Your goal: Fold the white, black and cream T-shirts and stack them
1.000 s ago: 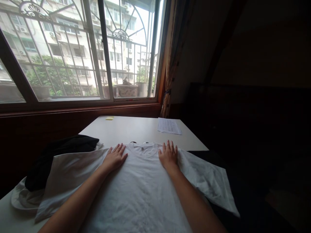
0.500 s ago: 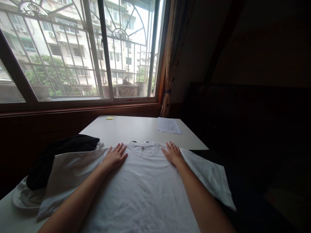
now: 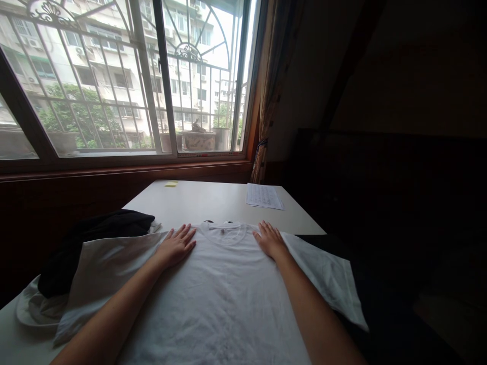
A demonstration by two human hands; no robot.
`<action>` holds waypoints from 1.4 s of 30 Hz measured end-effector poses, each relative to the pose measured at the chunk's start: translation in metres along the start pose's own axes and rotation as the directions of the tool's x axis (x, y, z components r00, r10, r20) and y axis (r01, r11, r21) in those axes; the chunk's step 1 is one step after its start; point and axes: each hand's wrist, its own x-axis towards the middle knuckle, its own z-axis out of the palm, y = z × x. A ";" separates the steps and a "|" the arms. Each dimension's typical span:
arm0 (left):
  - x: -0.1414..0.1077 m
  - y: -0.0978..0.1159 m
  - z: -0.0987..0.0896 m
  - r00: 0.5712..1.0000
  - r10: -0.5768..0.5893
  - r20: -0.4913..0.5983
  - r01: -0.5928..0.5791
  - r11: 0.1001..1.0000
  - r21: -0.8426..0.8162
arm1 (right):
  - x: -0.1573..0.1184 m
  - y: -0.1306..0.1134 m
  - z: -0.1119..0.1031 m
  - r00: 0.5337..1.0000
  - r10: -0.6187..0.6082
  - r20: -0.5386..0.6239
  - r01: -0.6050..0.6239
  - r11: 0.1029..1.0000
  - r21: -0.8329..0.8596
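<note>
A white T-shirt (image 3: 224, 284) lies spread over the table, its collar at the far end and its sleeves out to both sides. Light wrinkles run across the body. My left hand (image 3: 177, 246) rests flat on the left shoulder, fingers slightly apart. On the right shoulder, beside the collar, my right hand (image 3: 269, 239) lies flat too, with fingers spread. Neither hand grips the cloth. The right sleeve hangs past the table's edge. The shirt's lower hem is out of view.
Dark and white clothes (image 3: 95, 233) are heaped at the left, partly under the left sleeve. Printed sheets (image 3: 264, 196) and yellow sticky notes (image 3: 171, 183) lie on the white table (image 3: 205, 200). A barred window (image 3: 114, 81) and a curtain (image 3: 262, 142) stand behind.
My left hand has slid slightly left along the shoulder, and the left sleeve has shifted a little outward. My right hand stays almost in place.
</note>
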 end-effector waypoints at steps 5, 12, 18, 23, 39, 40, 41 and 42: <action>-0.002 -0.008 0.001 1.000 0.000 -0.010 0.000 1.000 0.011 | -0.001 -0.001 0.000 1.000 -0.007 -0.028 0.007 1.000 0.002; -0.002 -0.007 0.000 1.000 0.008 -0.006 -0.007 1.000 0.011 | -0.013 -0.015 -0.009 0.967 -0.214 -0.137 0.215 0.977 -0.007; 0.001 -0.012 -0.001 1.000 0.015 0.014 -0.015 1.000 0.012 | -0.016 -0.033 -0.004 0.942 -0.317 -0.107 0.321 0.947 0.021; 0.005 -0.027 0.001 0.999 0.039 0.025 -0.039 0.999 0.014 | -0.027 -0.048 0.008 0.965 -0.243 -0.096 0.247 0.969 0.031; 0.010 -0.053 0.004 0.998 0.019 0.067 -0.021 1.000 0.023 | -0.034 -0.071 0.018 0.989 -0.137 -0.050 0.139 0.989 0.041; 0.010 -0.054 0.004 0.998 0.017 0.068 -0.019 1.000 0.025 | -0.032 -0.070 0.017 0.988 -0.149 -0.036 0.151 0.988 0.043; 0.010 -0.054 0.004 0.998 0.016 0.068 -0.018 1.000 0.025 | -0.031 -0.068 0.015 0.986 -0.166 -0.021 0.166 0.985 0.045; 0.010 -0.054 0.004 0.998 0.016 0.068 -0.018 1.000 0.025 | -0.029 -0.065 0.012 0.983 -0.185 -0.006 0.186 0.982 0.047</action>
